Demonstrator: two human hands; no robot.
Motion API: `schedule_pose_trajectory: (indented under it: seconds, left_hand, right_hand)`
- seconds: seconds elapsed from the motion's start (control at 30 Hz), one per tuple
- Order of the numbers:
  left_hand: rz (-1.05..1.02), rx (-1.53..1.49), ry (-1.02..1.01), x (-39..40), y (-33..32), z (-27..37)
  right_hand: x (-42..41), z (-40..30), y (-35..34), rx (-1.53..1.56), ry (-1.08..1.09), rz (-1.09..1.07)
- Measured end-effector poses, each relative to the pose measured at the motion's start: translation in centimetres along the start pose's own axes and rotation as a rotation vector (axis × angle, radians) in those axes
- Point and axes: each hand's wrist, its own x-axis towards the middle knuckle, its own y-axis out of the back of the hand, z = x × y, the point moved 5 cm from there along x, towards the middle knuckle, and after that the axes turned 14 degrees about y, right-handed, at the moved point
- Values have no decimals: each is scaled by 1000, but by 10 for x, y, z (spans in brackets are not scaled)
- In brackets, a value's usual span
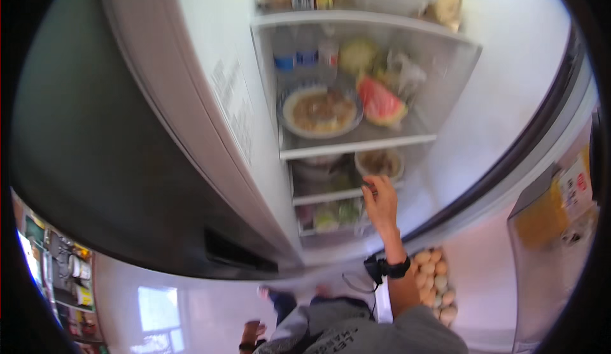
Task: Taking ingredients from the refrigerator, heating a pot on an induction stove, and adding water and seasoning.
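Note:
An upright refrigerator stands open before me, its glass shelf edge (358,147) running across the middle. My right hand (381,201) is raised near the lower shelves, fingers partly curled, just below a bowl of food (379,163); nothing shows in its grasp. A wristband with a cable is on that wrist. My left hand (254,330) hangs low beside my body, with its fingers apart and nothing visible in it. On the shelf above the bowl sit a patterned plate of food (322,111) and a cut watermelon wedge (380,102). The picture is blurred.
Bottles (306,51) and a cabbage-like vegetable (358,56) stand behind the plate. Leafy greens (336,216) lie lower down. The dark fridge door (119,163) is at left. Many eggs (434,280) rest at the lower right, near a container (530,258).

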Motion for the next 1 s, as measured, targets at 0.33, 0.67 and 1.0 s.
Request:
schedule_pose_trajectory:
  seconds: [0.33, 0.67, 1.0]
  left_hand:
    - [34, 203, -115, -72, -38, 45]
    - [101, 220, -86, -61, -44, 59]
    - [181, 215, 8, -66, -53, 61]
  right_hand:
    - [-152, 82, -81, -296, -55, -1006]
    - [-168, 62, -99, -225, -113, -1067]
    - [-164, 59, -107, -219, -120, -1121]
